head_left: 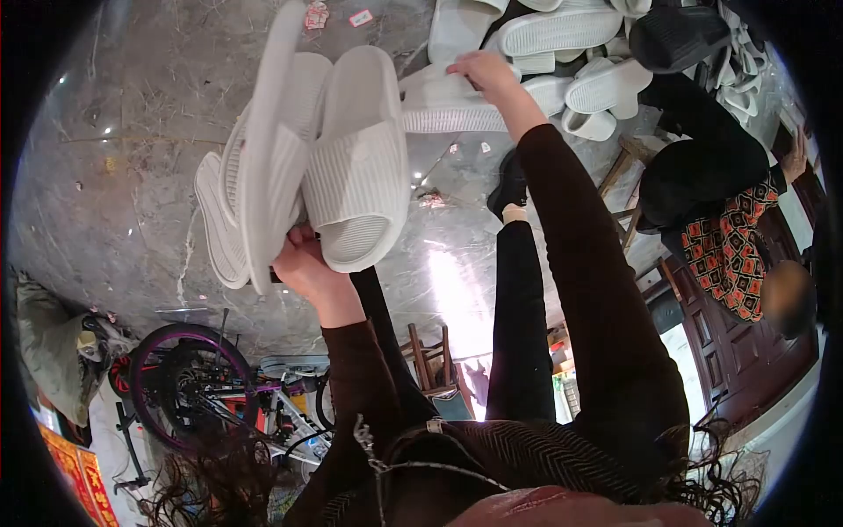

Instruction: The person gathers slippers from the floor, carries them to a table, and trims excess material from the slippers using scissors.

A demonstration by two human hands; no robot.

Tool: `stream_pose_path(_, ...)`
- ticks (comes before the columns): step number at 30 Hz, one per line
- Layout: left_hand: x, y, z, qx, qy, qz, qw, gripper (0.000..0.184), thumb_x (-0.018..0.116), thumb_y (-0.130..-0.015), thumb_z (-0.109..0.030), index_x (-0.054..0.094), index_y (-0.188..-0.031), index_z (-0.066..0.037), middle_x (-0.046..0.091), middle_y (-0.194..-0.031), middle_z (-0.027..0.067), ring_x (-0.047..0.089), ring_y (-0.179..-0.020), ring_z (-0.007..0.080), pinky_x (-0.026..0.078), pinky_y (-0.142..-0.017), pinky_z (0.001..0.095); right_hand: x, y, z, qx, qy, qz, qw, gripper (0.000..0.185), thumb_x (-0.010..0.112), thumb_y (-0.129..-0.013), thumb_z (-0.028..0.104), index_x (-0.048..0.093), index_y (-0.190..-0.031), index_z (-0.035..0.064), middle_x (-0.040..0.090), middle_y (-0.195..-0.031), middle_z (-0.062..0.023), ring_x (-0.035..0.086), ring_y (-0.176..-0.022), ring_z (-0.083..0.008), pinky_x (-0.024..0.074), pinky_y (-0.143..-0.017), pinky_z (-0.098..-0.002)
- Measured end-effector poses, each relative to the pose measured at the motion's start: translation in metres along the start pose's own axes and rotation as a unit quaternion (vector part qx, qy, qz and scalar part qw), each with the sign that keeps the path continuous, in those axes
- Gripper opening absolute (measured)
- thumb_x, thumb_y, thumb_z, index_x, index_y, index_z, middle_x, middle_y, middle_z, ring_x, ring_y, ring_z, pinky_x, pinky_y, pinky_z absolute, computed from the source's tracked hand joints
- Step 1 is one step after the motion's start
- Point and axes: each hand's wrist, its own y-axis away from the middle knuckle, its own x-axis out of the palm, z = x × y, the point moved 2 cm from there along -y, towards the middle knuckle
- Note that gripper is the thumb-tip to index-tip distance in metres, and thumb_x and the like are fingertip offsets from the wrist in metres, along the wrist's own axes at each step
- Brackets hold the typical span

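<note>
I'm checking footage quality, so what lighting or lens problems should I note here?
Head view: bright glare streaks the floor; a black, rounded border cuts off the corners; wide-lens distortion tilts the brown door near the right edge; the other person's head is blurred out; yet ribbing on the white slippers reads clearly.

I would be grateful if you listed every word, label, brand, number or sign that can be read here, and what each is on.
None can be read.
Red-and-white label on the floor: too small.
Red-and-white scrap near it: too small and blurred.
Red-and-yellow banner, lower left: markings too unclear.
White slippers: no lettering I can make out.
</note>
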Motion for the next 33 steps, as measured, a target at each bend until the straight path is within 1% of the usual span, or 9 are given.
stream_pose_path(2,0.001,-0.001,-0.003,0.008,-0.003,-0.018,1.0,0.007,0.051,-0.091,-0.013,0.052,-0.087,-0.008,0.041,-0.064,-0.0033,0.041,-0.061,0.0098,0.038,-0.058,0.0271,-0.011,0.011,0.011,-0.035,0.008,-0.014,0.999,0.047,0.053,-0.076,-0.001,0.048,-0.121,-0.011,0.067,-0.094,-0.0112,0.038,-0.052,-0.0059,0.0331,-0.048,-0.0199)
stream_pose_path(9,-0.01,-0.01,0.0,-0.01,0.019,-0.016,1.0,0.018,0.048,-0.094,-0.02,0.053,-0.079,-0.011,0.039,-0.061,-0.005,0.043,-0.06,0.0089,0.041,-0.063,0.0273,-0.02,0.01,0.008,-0.062,0.019,0.201,0.977,0.047,0.043,-0.079,-0.008,0.052,-0.125,-0.0017,0.065,-0.109,-0.0079,0.049,-0.066,-0.0064,0.0403,-0.058,-0.0213)
stream_pose_path(11,-0.007,-0.009,-0.004,-0.011,0.0,-0.022,1.0,0.018,0.048,-0.094,-0.02,0.053,-0.08,-0.01,0.039,-0.061,-0.0051,0.044,-0.06,0.0088,0.042,-0.064,0.0267,-0.014,-0.01,-0.007,-0.267,0.259,0.168,0.913,0.041,0.045,-0.082,-0.004,0.059,-0.119,0.0065,0.066,-0.102,-0.0073,0.059,-0.087,-0.0178,0.0452,-0.077,-0.0279)
stream_pose_path(12,-0.008,-0.008,-0.006,-0.011,-0.001,-0.023,1.0,0.018,0.048,-0.094,-0.02,0.053,-0.08,-0.01,0.039,-0.061,-0.0051,0.044,-0.06,0.0088,0.042,-0.064,0.0267,-0.013,-0.01,-0.007,-0.266,0.258,0.169,0.913,0.041,0.045,-0.082,-0.004,0.059,-0.119,0.0065,0.066,-0.102,-0.0073,0.059,-0.087,-0.0178,0.0452,-0.077,-0.0279)
stream_pose_path(14,-0.008,-0.008,-0.007,-0.012,-0.008,-0.007,1.0,0.017,0.048,-0.094,-0.019,0.054,-0.081,-0.009,0.041,-0.061,-0.0049,0.045,-0.061,0.0092,0.042,-0.064,0.0273,-0.01,-0.007,0.0,-0.412,0.41,0.143,0.801,0.04,0.043,-0.08,-0.006,0.061,-0.112,0.0093,0.063,-0.103,-0.008,0.058,-0.096,-0.0256,0.0444,-0.085,-0.0316)
stream_pose_path(21,-0.003,-0.004,-0.002,-0.022,0.005,0.022,1.0,0.018,0.048,-0.095,-0.021,0.053,-0.083,-0.008,0.044,-0.064,-0.0042,0.047,-0.063,0.0103,0.043,-0.066,0.028,-0.013,-0.008,0.021,-0.421,0.498,0.139,0.745,0.013,0.052,-0.084,0.005,0.056,-0.096,0.0047,0.056,-0.094,-0.0101,0.056,-0.091,-0.031,0.0464,-0.077,-0.0379)
stream_pose_path(23,0.001,-0.002,-0.004,-0.022,0.006,0.02,1.0,0.02,0.047,-0.096,-0.022,0.052,-0.082,-0.008,0.043,-0.063,-0.0041,0.046,-0.063,0.0104,0.042,-0.066,0.0278,-0.012,-0.016,0.022,-0.453,0.548,0.125,0.693,0.009,0.053,-0.084,0.009,0.053,-0.092,0.0051,0.052,-0.092,-0.0109,0.056,-0.088,-0.0328,0.0458,-0.074,-0.0409)
stream_pose_path(30,0.0,-0.006,-0.008,-0.015,0.009,0.026,0.999,0.023,0.045,-0.097,-0.021,0.049,-0.078,-0.008,0.038,-0.062,-0.0041,0.046,-0.064,0.0105,0.042,-0.067,0.0293,-0.007,-0.023,0.019,-0.484,0.524,0.094,0.694,0.012,0.057,-0.082,0.011,0.052,-0.092,0.007,0.051,-0.092,-0.01,0.054,-0.091,-0.0322,0.0458,-0.075,-0.0403)
stream_pose_path(33,0.003,-0.01,-0.009,-0.011,-0.001,0.021,1.0,0.024,0.044,-0.097,-0.021,0.047,-0.076,-0.009,0.038,-0.063,-0.0041,0.046,-0.064,0.0106,0.042,-0.068,0.03,-0.005,-0.012,0.025,-0.494,0.596,0.08,0.628,0.014,0.052,-0.082,0.01,0.053,-0.096,0.0066,0.054,-0.096,-0.01,0.056,-0.095,-0.0296,0.0455,-0.08,-0.04)
